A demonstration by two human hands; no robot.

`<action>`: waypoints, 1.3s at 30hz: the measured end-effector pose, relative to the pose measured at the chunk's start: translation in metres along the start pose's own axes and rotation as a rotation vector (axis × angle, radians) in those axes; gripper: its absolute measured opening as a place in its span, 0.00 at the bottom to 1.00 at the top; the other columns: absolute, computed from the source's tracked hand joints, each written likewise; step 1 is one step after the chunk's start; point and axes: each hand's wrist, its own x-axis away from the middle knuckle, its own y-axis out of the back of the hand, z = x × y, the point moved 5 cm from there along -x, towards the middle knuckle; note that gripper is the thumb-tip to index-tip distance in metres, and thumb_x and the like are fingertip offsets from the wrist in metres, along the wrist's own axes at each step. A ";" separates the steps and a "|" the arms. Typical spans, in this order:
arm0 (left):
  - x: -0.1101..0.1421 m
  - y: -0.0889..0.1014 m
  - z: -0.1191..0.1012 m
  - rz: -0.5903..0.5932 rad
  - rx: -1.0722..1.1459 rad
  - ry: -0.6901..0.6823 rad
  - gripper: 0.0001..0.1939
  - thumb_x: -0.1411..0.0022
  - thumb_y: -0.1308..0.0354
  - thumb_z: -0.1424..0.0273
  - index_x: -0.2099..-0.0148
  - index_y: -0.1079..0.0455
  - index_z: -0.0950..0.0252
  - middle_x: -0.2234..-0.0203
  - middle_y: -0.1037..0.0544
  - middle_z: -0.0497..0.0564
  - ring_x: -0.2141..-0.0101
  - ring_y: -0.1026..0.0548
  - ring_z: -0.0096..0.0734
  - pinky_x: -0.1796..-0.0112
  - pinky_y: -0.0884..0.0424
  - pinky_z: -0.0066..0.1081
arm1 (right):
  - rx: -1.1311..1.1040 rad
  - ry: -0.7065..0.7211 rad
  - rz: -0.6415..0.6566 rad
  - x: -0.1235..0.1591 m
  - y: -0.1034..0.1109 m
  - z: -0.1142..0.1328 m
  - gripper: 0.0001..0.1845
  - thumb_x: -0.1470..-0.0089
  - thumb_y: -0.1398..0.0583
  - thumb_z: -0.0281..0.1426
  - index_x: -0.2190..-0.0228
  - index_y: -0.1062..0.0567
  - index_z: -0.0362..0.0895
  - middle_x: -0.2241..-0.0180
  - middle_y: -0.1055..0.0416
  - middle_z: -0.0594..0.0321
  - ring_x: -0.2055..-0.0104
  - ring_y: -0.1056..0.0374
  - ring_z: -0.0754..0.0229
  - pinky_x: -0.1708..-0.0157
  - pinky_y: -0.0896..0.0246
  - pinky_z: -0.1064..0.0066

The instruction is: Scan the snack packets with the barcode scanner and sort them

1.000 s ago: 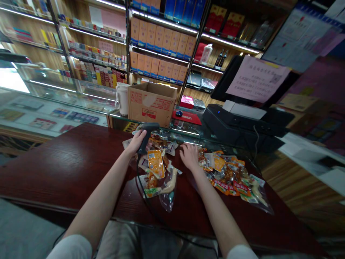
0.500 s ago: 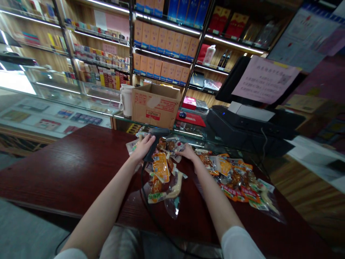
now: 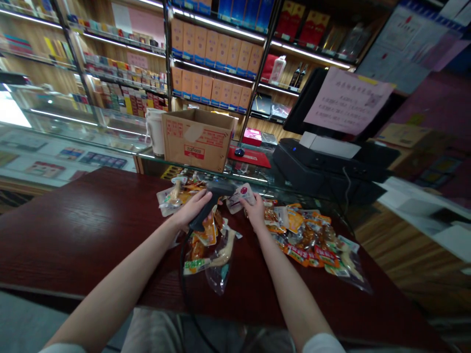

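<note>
My left hand (image 3: 193, 210) is closed round the grip of a black barcode scanner (image 3: 218, 189), its head pointing right. A snack packet (image 3: 242, 196) with a pale label and a dark red spot is pinched in my right hand (image 3: 255, 212), just in front of the scanner's head. Beneath and around the scanner lies a loose pile of clear and orange vacuum-packed snacks (image 3: 208, 233). To the right of my right hand spreads a second pile of similar packets (image 3: 311, 235), some with red edges.
An open cardboard box (image 3: 196, 139) and a white cup (image 3: 156, 131) stand on the glass counter behind the dark red table (image 3: 91, 220). A black register with a screen (image 3: 324, 157) is at the right. The scanner's cable (image 3: 184, 284) hangs over the front edge.
My right hand has lifted the pale-labelled packet from the left pile and turned its label up beside the scanner. The scanner stays in my left hand. The whole view has shifted slightly.
</note>
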 end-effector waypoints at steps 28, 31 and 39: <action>-0.009 0.041 -0.006 -0.199 -0.057 -0.032 0.23 0.40 0.41 0.51 0.54 0.40 0.62 0.76 0.26 0.46 0.85 0.32 0.24 0.84 0.35 0.25 | 0.543 0.146 -0.030 -0.016 0.050 0.016 0.21 0.48 0.44 0.30 0.51 0.27 0.41 0.51 0.35 0.46 0.48 0.35 0.46 0.46 0.41 0.54; -0.012 0.061 -0.004 -0.263 -0.055 -0.053 0.24 0.40 0.42 0.49 0.54 0.41 0.60 0.82 0.30 0.41 0.86 0.32 0.24 0.84 0.36 0.24 | 0.793 0.032 -0.100 -0.017 0.077 0.011 0.15 0.46 0.46 0.28 0.60 0.22 0.39 0.47 0.37 0.39 0.43 0.40 0.36 0.44 0.48 0.41; -0.013 0.071 -0.003 -0.306 0.009 -0.089 0.23 0.39 0.44 0.47 0.56 0.43 0.60 0.84 0.31 0.40 0.88 0.34 0.24 0.85 0.39 0.23 | 0.790 0.298 0.119 -0.009 0.018 0.046 0.12 0.41 0.45 0.31 0.60 0.23 0.46 0.52 0.26 0.52 0.46 0.34 0.47 0.39 0.55 0.43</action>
